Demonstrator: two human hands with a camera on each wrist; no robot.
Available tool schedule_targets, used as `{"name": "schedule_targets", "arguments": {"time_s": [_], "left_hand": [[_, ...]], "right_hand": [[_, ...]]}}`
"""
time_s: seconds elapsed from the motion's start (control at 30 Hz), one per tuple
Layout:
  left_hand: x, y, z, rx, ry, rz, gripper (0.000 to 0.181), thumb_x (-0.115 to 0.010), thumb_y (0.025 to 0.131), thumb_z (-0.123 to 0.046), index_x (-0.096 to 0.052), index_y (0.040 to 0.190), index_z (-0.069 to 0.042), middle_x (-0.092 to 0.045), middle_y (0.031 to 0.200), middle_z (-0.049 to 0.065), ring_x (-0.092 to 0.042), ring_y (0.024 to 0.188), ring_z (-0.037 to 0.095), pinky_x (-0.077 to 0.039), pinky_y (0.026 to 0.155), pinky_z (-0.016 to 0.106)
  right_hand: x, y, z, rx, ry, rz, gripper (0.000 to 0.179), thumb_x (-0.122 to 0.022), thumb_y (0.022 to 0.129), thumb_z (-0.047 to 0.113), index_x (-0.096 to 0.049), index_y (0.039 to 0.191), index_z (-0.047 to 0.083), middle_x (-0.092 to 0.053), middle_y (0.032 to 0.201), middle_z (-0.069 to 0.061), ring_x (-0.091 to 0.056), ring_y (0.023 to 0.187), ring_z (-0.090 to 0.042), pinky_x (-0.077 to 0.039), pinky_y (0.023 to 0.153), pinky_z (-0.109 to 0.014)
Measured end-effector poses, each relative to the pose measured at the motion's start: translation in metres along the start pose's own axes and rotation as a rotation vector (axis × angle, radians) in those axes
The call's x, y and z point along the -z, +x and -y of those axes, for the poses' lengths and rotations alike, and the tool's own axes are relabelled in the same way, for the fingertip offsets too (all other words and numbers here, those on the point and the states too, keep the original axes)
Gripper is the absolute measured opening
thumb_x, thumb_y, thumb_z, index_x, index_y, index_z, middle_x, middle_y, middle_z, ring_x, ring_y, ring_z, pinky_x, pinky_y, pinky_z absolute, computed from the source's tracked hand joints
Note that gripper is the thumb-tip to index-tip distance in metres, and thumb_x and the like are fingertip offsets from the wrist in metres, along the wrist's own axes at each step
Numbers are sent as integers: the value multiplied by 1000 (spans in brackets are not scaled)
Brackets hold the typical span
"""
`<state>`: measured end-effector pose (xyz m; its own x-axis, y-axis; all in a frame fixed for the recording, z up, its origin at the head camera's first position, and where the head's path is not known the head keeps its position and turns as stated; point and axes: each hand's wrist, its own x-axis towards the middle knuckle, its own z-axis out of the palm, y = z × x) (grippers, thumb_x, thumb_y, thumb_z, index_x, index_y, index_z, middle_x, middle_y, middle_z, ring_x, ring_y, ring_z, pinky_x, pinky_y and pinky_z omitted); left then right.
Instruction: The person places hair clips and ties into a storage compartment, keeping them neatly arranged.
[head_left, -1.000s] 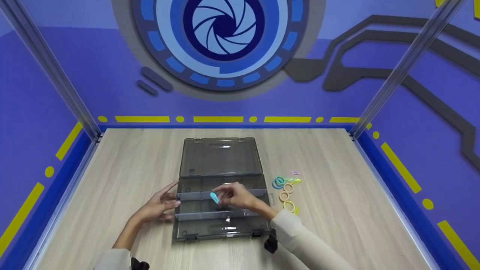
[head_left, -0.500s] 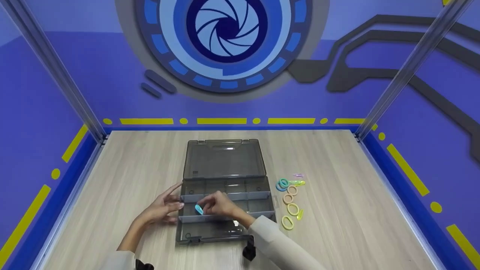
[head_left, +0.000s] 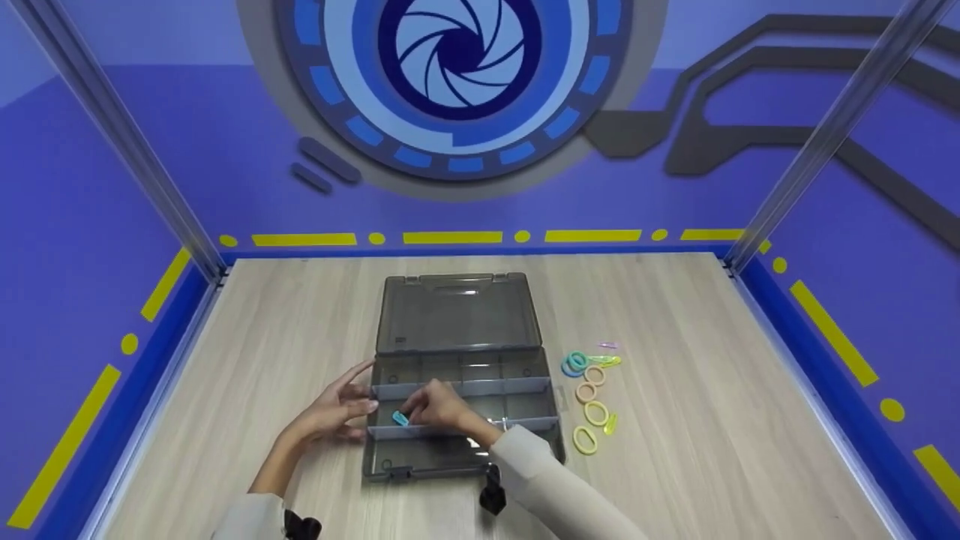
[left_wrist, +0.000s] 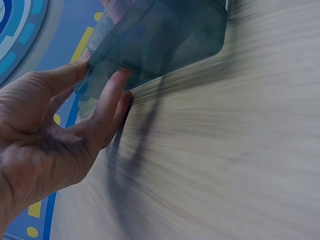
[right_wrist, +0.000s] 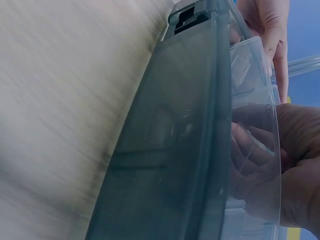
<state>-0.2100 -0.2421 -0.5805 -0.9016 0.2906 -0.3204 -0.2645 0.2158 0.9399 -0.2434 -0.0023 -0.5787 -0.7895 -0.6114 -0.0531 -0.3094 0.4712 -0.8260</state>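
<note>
A translucent grey organizer box [head_left: 517, 409] lies on the table with its lid [head_left: 459, 315] folded back. Two pale dividers split its tray into three rows. My right hand [head_left: 441, 409] reaches into the middle row and pinches a blue hair clip [head_left: 400, 418] near the left end. In the right wrist view, the fingers of that hand show through the clear divider [right_wrist: 255, 200]. My left hand [head_left: 330, 412] touches the box's left side with fingers spread and thumb at the rim. In the left wrist view its fingertips meet the side wall [left_wrist: 180, 45].
Right of the box lie two peach hair ties [head_left: 586, 392], two yellow hair ties [head_left: 584, 440] and blue-green hair ties [head_left: 576, 362]. Yellow hair clips [head_left: 610, 424] and a purple clip [head_left: 608, 346] are beside them. Blue printed walls [head_left: 675, 195] bound the wooden table [head_left: 712, 390].
My right hand has moved left and lower with the blue hair clip, toward the middle row's left end. A yellow hair tie formerly hidden by the arm now shows. The left hand stays at the box.
</note>
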Motion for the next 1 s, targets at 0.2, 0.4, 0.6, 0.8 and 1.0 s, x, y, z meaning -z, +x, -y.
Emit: {"name": "schedule_targets", "arguments": {"time_s": [0.2, 0.4, 0.6, 0.8, 1.0], "left_hand": [[-1, -2, 1, 7, -20, -2, 84, -67, 100, -18, -14, 165, -22, -25, 156, 37, -49, 134, 48, -62, 81, 42], [0, -1, 2, -2, -14, 4, 84, -67, 100, -18, -14, 165, -22, -26, 155, 37, -51, 133, 45, -62, 80, 41], [-4, 2, 0, -14, 12, 13, 86, -68, 99, -18, -14, 165, -18, -28, 153, 38, -51, 133, 48, -63, 78, 41], [-4, 2, -1, 7, 0, -4, 85, -69, 99, -17, -16, 165, -20, -28, 152, 35, -54, 129, 41, -63, 76, 38], [-3, -2, 1, -12, -14, 7, 84, -67, 100, -16, -14, 165, -19, -26, 153, 36, -54, 128, 38, -63, 75, 38]], "right_hand": [[-2, 0, -2, 29, -57, -48, 18, -71, 75, -12, -79, 90, -6, -77, 78, -17, -70, 67, -13, -41, 57, -7], [1, -2, -3, 59, -83, -57, 19, -71, 75, -9, -80, 90, -3, -77, 76, -14, -55, 61, 4, -43, 59, -6], [15, -12, -3, 35, -68, -30, 19, -72, 78, -11, -79, 94, -5, -77, 80, -17, -59, 64, -1, -44, 59, -10], [45, -25, 0, 43, -60, -24, 23, -69, 79, -13, -77, 101, -9, -77, 81, -18, -73, 70, -19, -53, 62, -15], [85, -41, -4, 125, -78, -57, 25, -67, 80, -16, -74, 103, -12, -76, 84, -22, -75, 77, -35, -58, 65, -19]]}}
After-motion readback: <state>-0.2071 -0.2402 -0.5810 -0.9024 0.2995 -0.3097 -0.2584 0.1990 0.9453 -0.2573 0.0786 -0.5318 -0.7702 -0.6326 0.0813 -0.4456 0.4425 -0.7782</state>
